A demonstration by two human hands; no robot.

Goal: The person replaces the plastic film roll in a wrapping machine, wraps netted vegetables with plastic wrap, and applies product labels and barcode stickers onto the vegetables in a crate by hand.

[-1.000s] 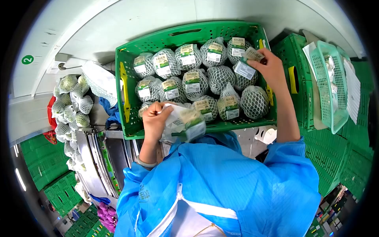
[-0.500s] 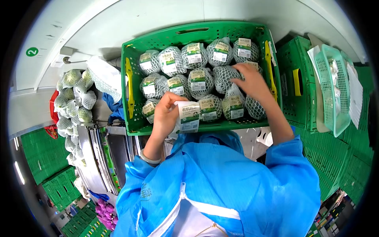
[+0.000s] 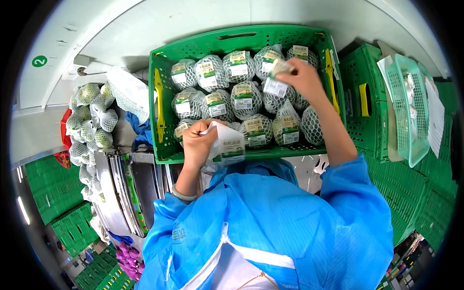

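My left hand (image 3: 197, 144) is closed on a strip of printed labels (image 3: 229, 146) at the near edge of a green crate (image 3: 212, 159). Between the fingertips of my right hand (image 3: 305, 81) is a tan, green and white label (image 3: 276, 79). It hangs above a net-wrapped round vegetable (image 3: 278, 100), partly covering it; I cannot tell whether it touches the netting. Rows of similar vegetables in white nets fill the crate, and most show a label on top, such as the labelled vegetable (image 3: 247, 100) in the middle.
Several netted vegetables (image 3: 89, 128) are piled at the left beside a white bag (image 3: 128, 92). Stacked green crates (image 3: 365, 101) and a pale green basket (image 3: 408, 111) with papers stand at the right. A wall (image 3: 193, 19) rises behind the crate.
My right hand has risen slightly, and a label now shows in its fingers over the vegetable it was touching. My left hand has turned, and its label strip is more bent.
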